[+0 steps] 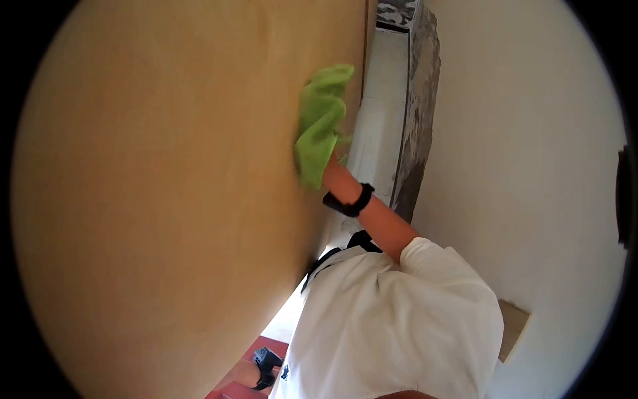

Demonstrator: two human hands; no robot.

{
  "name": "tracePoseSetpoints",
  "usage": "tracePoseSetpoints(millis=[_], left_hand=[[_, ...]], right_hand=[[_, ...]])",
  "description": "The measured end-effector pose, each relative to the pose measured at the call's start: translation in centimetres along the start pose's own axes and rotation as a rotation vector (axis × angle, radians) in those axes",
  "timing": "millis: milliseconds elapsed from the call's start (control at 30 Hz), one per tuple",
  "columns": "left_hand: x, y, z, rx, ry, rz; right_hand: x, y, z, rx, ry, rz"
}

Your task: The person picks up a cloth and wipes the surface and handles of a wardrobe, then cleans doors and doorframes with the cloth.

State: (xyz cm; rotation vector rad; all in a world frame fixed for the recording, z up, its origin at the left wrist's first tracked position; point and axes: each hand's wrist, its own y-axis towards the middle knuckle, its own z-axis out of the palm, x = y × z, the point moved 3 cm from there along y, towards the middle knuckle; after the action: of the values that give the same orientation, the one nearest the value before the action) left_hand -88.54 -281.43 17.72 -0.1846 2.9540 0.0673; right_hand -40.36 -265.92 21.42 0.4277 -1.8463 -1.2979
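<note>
A bright green cloth (320,126) covers my right hand (331,169) and lies against a large, smooth, light-brown panel (166,186). The cloth hides the fingers, with only skin near the wrist showing, below a black wristband. At the lower left, my left hand (240,376) is partly visible beside the panel's lower edge, with a black device (266,362) strapped at the wrist. Its fingers cannot be made out, nor anything they might hold.
A pale wall (518,166) stands on the right, bordered by a rough grey patchy strip (422,100). Between strip and panel runs a narrow white surface (382,113). A brown board (513,327) is at the lower right. Red flooring (276,346) shows at the lower left.
</note>
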Motion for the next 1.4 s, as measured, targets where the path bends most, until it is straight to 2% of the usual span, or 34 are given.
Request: tracePoseSetpoints(millis=[67,133,200,233,300,367,433,467,533,567,633,667,733,800,833,867,900,933,967,1000,1033,1067,1133,1167,1233,1267,1300,1333,1367,1400], left_hand=[[-0.1,-1.3,-1.0,-0.07,-0.023,-0.013],[-1.3,-1.9,-2.0,-0.149,-0.047,0.039],[-3.5,-2.1,-3.0,-0.246,-0.086,0.138],[-5.1,-2.2,-3.4,-0.305,-0.117,0.205],[-9.0,-2.4,-4.2,-0.418,-0.178,0.386],[-12.8,-3.3,-5.0,-0.532,-0.237,0.588],[-16.8,-4.0,-5.3,-0.623,-0.302,0.782],[-18.5,-4.2,-5.7,-0.651,-0.329,0.869],[-21.8,-5.0,-6.1,-0.711,-0.387,0.998],[-23.4,-5.3,-6.4,-0.732,-0.406,1.053],[-27.8,-5.7,-6.7,-0.761,-0.424,1.125],[-27.2,-7.5,-6.2,-0.777,-0.436,1.149],[-30.3,-7.6,-6.2,-0.707,-0.417,1.204],[-32.8,-7.2,-6.1,-0.574,-0.31,1.253],[-32.0,-7.6,-5.9,-0.244,-0.557,1.17],[-34.5,-2.3,-5.8,0.107,-0.806,1.046],[-34.8,-0.8,-5.0,0.236,-0.938,0.98],[-33.9,0.6,-5.3,0.369,-1.072,0.905],[-35.7,1.2,-6.2,0.365,-1.098,0.901],[-36.3,1.9,-4.7,0.479,-1.12,0.925],[-36.9,2.5,-4.6,0.592,-1.148,0.955],[-40.3,2.9,-3.7,0.586,-1.161,0.954],[-41.2,4.1,-1.0,0.655,-1.299,0.866],[-43.4,5.3,0.0,0.76,-1.366,0.784],[-45.1,5.7,2.9,0.805,-1.344,0.723],[-45.8,6.1,4.5,0.849,-1.327,0.655],[-46.0,6.1,6.0,0.847,-1.326,0.654],[-46.1,6.2,8.1,0.755,-1.296,0.677],[-45.6,6.5,8.6,0.667,-1.265,0.695],[-46.0,6.7,9.6,0.668,-1.266,0.692]], right_hand=[[2.6,1.7,0.3,-0.088,-0.068,-0.228],[2.8,2.8,0.0,-0.121,-0.077,-0.283],[1.6,3.3,-0.9,0.098,-0.119,-0.018],[-1.6,3.8,-1.1,0.048,-0.205,-0.033],[-13.0,3.5,-1.0,-0.339,0.502,0.713],[-17.3,4.1,-3.3,-0.488,0.897,0.55],[-18.3,8.6,-7.3,-0.284,0.796,0.729],[-18.4,7.9,-7.3,-0.289,0.794,0.73],[-18.5,7.2,-7.7,-0.341,0.531,0.623],[-18.3,7.2,-7.8,-0.303,0.737,0.721],[-15.9,6.3,-7.3,-0.19,0.658,0.649],[-11.9,5.8,-7.2,-0.091,0.51,0.511],[-5.7,7.1,-8.1,0.04,0.163,0.127],[-1.4,9.4,-8.8,0.071,0.011,-0.17],[2.0,9.6,-8.4,0.072,-0.021,-0.285],[1.7,11.9,-6.1,0.086,-0.04,-0.345],[1.5,12.2,-5.0,0.104,-0.064,-0.372],[1.6,12.5,-3.0,0.126,-0.065,-0.373],[0.6,13.9,-4.0,0.086,-0.164,-0.353],[-0.3,12.9,-3.7,0.037,-0.254,-0.327],[0.5,13.6,-3.3,0.01,-0.217,-0.3],[-2.2,14.6,-5.5,0.021,-0.217,-0.307],[-6.4,13.5,-6.6,0.059,-0.327,-0.071],[-7.0,13.6,-7.4,0.056,-0.324,-0.078],[-9.6,11.9,-8.9,0.116,0.204,0.411],[-12.2,10.2,-9.0,0.117,0.208,0.408],[-14.3,8.0,-9.3,0.117,-0.155,0.171],[-15.5,6.1,-9.1,0.117,-0.514,-0.075],[-14.9,5.7,-8.2,0.124,-0.513,-0.075],[-15.7,4.4,-8.0,0.144,-0.26,0.288]])
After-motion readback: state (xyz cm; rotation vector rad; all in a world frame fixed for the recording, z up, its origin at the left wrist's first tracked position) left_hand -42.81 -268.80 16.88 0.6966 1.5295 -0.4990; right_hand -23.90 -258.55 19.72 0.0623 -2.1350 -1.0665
